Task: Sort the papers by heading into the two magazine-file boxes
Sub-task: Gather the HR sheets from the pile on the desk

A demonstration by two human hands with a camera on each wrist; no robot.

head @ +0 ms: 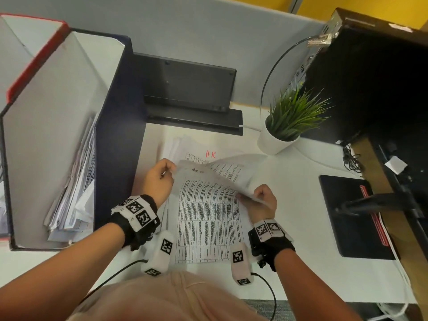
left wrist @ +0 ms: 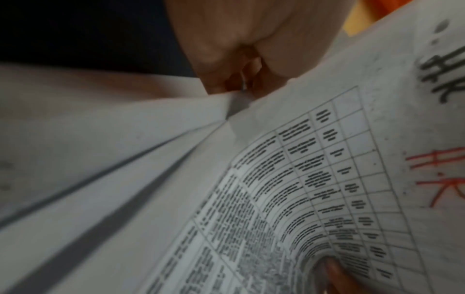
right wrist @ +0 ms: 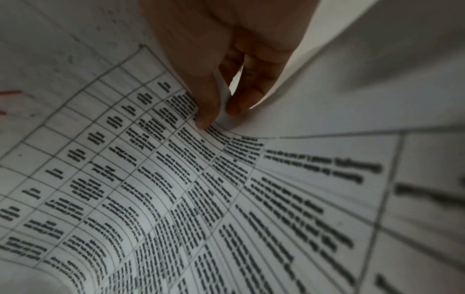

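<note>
Both hands grasp one sheet: left hand pinches its far left corner, right hand pinches its right edge, knuckles up. Sheet is lifted and curled over the paper pile on the bench; long axis runs away from the person, "HR" heading at far end. Blue file box stands just left, holding papers; red file box beyond. Potted plant far right.

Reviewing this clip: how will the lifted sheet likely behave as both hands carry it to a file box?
Probably floppy: the lifted sheet already bows between the left hand and right hand. Likely very light, since fingertip pinches hold it. It may drag neighbours from the paper stack beneath.
</note>
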